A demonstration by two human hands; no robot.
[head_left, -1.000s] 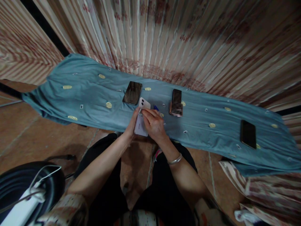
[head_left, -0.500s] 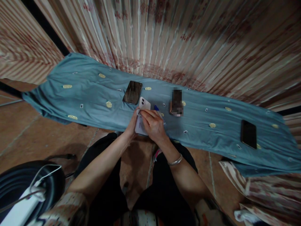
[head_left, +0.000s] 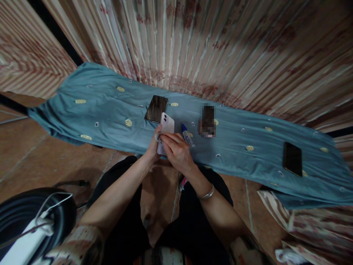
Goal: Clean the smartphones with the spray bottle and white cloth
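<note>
A long teal cloth (head_left: 104, 110) lies spread across the floor in front of a striped curtain (head_left: 220, 48). On it rest three dark phones: one (head_left: 156, 108) just past the hands, one (head_left: 207, 120) to its right, one (head_left: 292, 159) well off to the right. The seated person's left hand (head_left: 153, 146) grips a white phone (head_left: 166, 127) from the side, back facing up, just above the cloth's near edge. The right hand (head_left: 176, 151) lies over its lower half, fingers pressing a small pale wipe (head_left: 158, 138) onto it. A little blue-capped bottle (head_left: 188, 135) lies just beside the right hand.
</note>
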